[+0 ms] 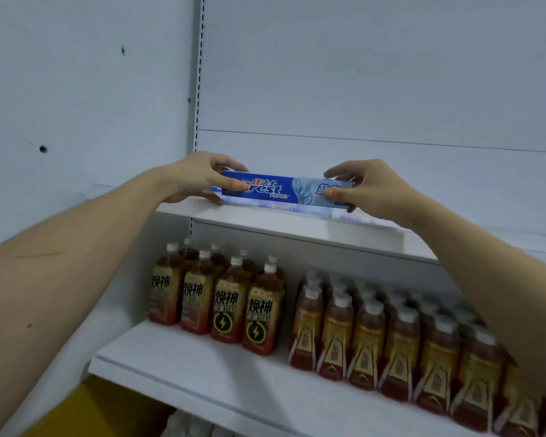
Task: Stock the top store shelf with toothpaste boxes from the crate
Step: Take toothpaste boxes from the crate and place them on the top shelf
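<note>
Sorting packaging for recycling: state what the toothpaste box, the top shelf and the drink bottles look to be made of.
Toothpaste box: likely glossy printed cardboard, judging by its sharp folded edges and sheen.
Top shelf: probably white painted metal; smooth thin board, and a slotted upright beside it.
Drink bottles: apparently clear plastic, dark liquid showing through, with printed wrap labels and white caps.

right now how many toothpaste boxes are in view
1: the toothpaste box, held at both ends by the left hand and right hand over the top shelf.
</note>
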Demonstrator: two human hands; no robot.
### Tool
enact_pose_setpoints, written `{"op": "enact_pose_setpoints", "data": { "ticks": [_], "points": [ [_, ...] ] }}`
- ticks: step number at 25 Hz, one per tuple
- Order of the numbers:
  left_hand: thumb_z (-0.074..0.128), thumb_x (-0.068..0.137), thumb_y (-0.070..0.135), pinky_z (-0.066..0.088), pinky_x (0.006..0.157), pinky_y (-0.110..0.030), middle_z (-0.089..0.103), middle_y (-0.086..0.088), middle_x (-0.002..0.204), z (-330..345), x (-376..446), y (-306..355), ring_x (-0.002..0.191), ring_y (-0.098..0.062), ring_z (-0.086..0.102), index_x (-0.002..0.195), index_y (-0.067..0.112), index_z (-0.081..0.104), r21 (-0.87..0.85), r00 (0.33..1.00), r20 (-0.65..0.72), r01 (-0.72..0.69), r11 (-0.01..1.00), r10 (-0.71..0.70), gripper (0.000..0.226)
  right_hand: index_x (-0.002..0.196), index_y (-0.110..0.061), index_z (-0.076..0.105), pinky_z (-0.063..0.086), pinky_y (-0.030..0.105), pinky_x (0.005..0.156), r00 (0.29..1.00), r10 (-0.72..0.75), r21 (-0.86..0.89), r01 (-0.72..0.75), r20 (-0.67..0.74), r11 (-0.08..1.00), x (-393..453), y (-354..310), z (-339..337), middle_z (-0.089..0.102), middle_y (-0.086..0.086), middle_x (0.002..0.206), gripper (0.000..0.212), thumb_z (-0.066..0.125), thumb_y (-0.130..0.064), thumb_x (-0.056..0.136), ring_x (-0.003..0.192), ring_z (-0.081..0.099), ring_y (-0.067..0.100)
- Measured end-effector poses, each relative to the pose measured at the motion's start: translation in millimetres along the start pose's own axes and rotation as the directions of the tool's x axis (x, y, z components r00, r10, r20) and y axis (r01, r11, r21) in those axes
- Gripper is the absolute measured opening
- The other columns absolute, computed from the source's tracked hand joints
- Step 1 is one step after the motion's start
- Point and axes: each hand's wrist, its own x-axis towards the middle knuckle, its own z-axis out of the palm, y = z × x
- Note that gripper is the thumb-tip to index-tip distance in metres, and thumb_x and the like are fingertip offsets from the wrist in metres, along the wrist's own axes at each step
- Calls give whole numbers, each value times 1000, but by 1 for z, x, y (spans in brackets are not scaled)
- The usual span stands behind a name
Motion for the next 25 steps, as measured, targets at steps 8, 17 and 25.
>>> {"op": "enact_pose_setpoints", "data": {
  "ticks": [8,17,25],
  "points": [
    [85,73,29,58,68,-27,68,-7,107,-18,110,-13,84,-24,70,109,16,63,348,998,54,-55,936,39,44,119,-22,65,40,29,81,984,81,-585,27,157,810,127,24,13,64,-1,114,33,70,-27,86,96,55,20],
    [82,78,31,62,67,-37,67,-7,110,-11,195,-19,84,-26,71,116,17,62,591,975,187,-16,806,-118,45,110,-24,62,51,37,84,937,262,-796,26,230,605,197,67,38,62,-4,105,30,72,-36,84,93,60,24],
    [68,89,5,62,76,-35,61,-8,123,0,223,-30,107,-28,66,123,12,60,471,949,282,-6,882,-144,35,122,-19,56,54,36,77,919,342,-834,-29,194,552,201,106,49,59,8,117,34,65,-22,89,85,67,27]
  ]
}}
